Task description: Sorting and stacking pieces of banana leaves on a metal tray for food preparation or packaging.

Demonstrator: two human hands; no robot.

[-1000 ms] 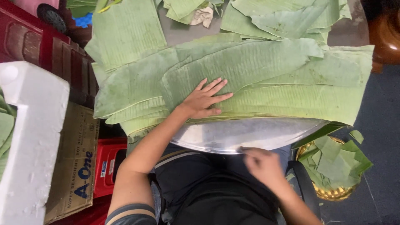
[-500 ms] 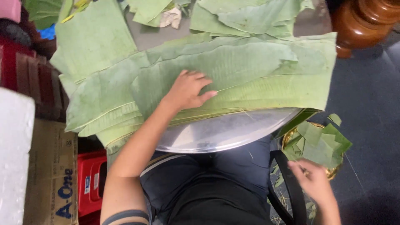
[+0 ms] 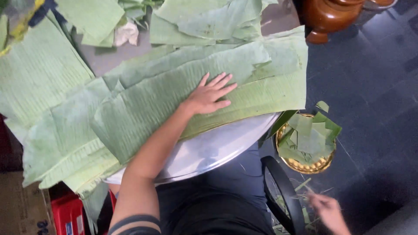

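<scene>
On the broad green banana leaves (image 3: 143, 104), the left hand (image 3: 209, 93) lies spread flat, while the blurred right hand (image 3: 328, 211), grip unclear, reaches down near right.

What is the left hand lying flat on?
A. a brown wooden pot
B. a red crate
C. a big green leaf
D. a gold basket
C: the left hand lies palm down with fingers spread on the big green leaf at the top of the pile, while the gold basket of leaf scraps sits off to the side on the floor.
</scene>
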